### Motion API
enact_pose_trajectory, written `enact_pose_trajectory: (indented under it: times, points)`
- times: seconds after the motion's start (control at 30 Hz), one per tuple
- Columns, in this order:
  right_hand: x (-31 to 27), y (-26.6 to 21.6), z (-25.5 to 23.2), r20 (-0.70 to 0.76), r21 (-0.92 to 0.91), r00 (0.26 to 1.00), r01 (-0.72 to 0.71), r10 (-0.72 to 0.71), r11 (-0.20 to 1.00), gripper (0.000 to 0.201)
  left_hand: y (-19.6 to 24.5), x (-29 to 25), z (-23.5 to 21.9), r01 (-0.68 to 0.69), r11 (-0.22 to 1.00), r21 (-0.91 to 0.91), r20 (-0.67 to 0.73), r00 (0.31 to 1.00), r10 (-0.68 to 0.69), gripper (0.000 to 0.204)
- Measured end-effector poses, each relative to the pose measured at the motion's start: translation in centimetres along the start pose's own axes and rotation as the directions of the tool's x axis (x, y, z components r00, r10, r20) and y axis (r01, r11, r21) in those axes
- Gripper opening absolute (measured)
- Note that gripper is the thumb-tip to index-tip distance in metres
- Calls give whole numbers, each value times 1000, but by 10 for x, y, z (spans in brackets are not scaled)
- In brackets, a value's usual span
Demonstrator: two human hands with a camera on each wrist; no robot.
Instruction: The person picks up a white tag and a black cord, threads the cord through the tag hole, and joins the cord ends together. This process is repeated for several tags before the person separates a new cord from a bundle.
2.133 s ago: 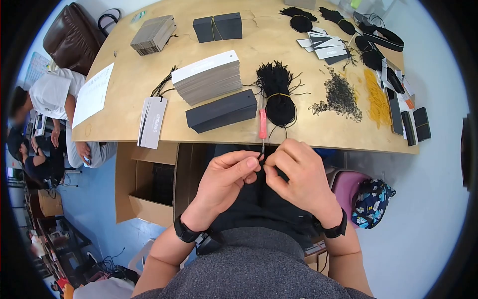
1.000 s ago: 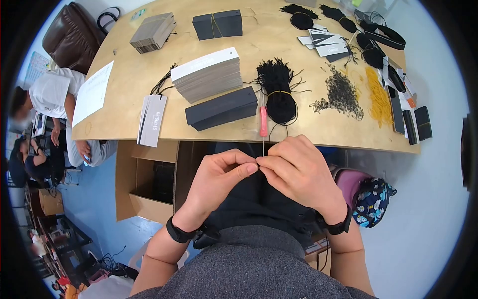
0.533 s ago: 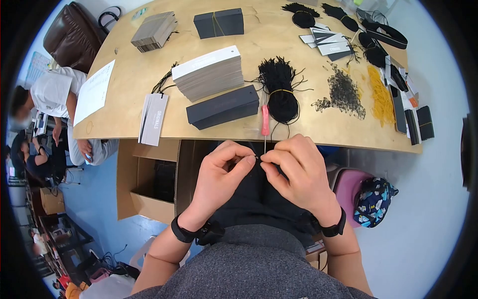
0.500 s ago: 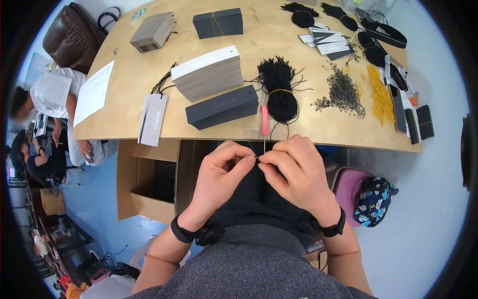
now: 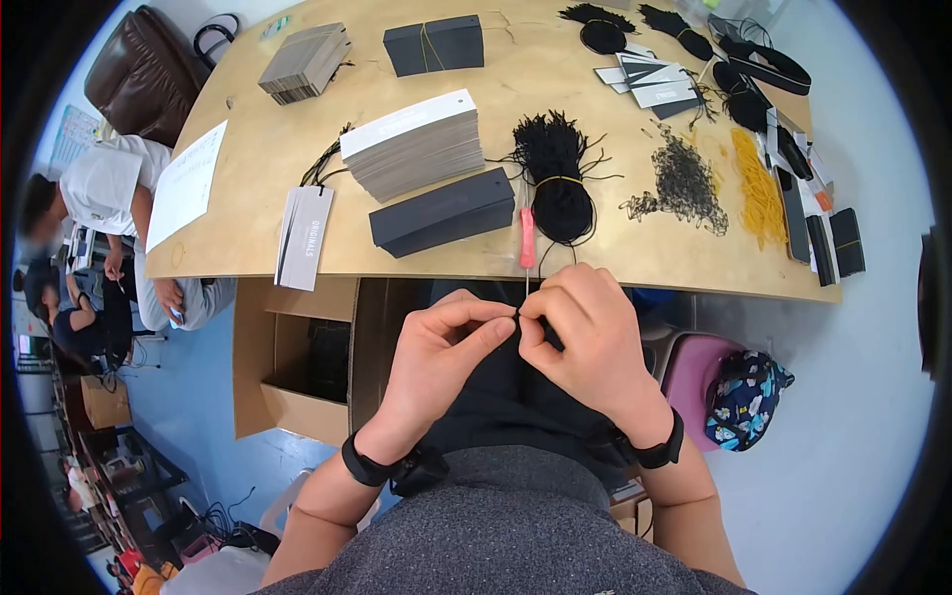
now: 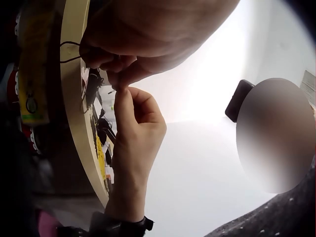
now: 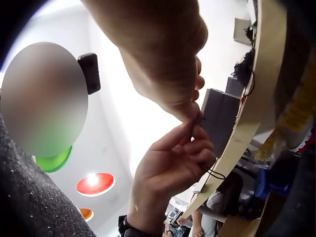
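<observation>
In the head view, the left hand [image 5: 443,359] and right hand [image 5: 593,342] meet fingertip to fingertip just off the table's near edge. Between thumb and forefinger, each pinches a small dark cord, mostly hidden by the fingers. A loop of thin black cord [image 7: 214,174] sticks out by the left hand in the right wrist view. Just beyond the fingertips, a tool with a pink handle [image 5: 528,238] lies with its metal shaft over the edge. Behind it is a banded bundle of black cords [image 5: 561,210]; dark tags [image 5: 442,216] and a white-topped tag stack [image 5: 416,149] stand to its left.
On the table [image 5: 635,266], corded tags [image 5: 303,238] overhang the near edge at left. Black loops [image 5: 682,183] and yellow bands [image 5: 759,188] lie at right. An open cardboard box [image 5: 302,412] stands below; a pink stool [image 5: 689,382] is at right. Other people sit at far left.
The right hand's fingers have curled in closer to the left fingertips, and the hand has risen slightly. Compared with the oldest view, the left hand's fingers lie straighter. The table items look unchanged.
</observation>
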State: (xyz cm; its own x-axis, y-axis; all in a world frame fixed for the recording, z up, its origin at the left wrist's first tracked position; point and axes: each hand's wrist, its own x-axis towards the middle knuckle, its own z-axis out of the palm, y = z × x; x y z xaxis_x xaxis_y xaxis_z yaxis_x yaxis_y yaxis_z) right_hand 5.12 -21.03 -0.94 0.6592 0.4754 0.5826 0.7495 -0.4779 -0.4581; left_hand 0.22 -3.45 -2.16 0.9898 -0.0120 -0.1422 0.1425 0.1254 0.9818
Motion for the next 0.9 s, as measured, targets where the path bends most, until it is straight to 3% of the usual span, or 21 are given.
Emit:
enact_pose_trajectory:
  times: [0.03,0.1,0.2,0.37,0.47,0.53,0.6,0.67,0.73,0.8,0.87,0.9]
  points:
    - [0,0,-1,0,0,1000,0,0,1000,19,0,0,-1,28,998,-63,32,999,-26,11]
    - [-1,0,-5,39,152,983,-182,179,971,20,3,0,-1,62,990,-130,49,997,-56,12]
    - [-1,2,-10,85,235,963,-267,254,934,21,8,-1,-1,116,972,-203,82,991,-101,14]
    - [-3,5,-14,90,226,964,-266,252,937,21,11,-1,-1,156,965,-211,116,984,-133,16]
    - [-5,7,-17,99,229,962,-272,255,935,20,12,-2,-1,141,974,-178,107,987,-123,16]
    - [-6,8,-20,103,247,959,-283,265,927,18,17,-2,-4,67,994,87,114,990,-77,16]
    - [-8,8,-32,249,388,888,-456,386,801,15,24,-3,-12,57,990,131,132,988,-74,16]
    - [-11,16,-46,265,373,881,-469,393,800,13,26,-5,-20,50,984,173,150,986,-76,16]
    - [-17,23,-58,298,359,863,-497,408,790,11,28,-7,-26,-26,973,231,78,997,9,18]
    - [-22,27,-65,350,282,794,-596,497,752,9,32,-8,-25,-12,974,225,62,998,-2,19]
    - [-25,27,-64,387,250,790,-586,475,771,16,32,-9,-21,-107,961,253,76,993,90,23]
    - [-22,22,-57,339,352,812,-578,475,736,27,32,-9,-17,-108,961,253,76,993,92,23]
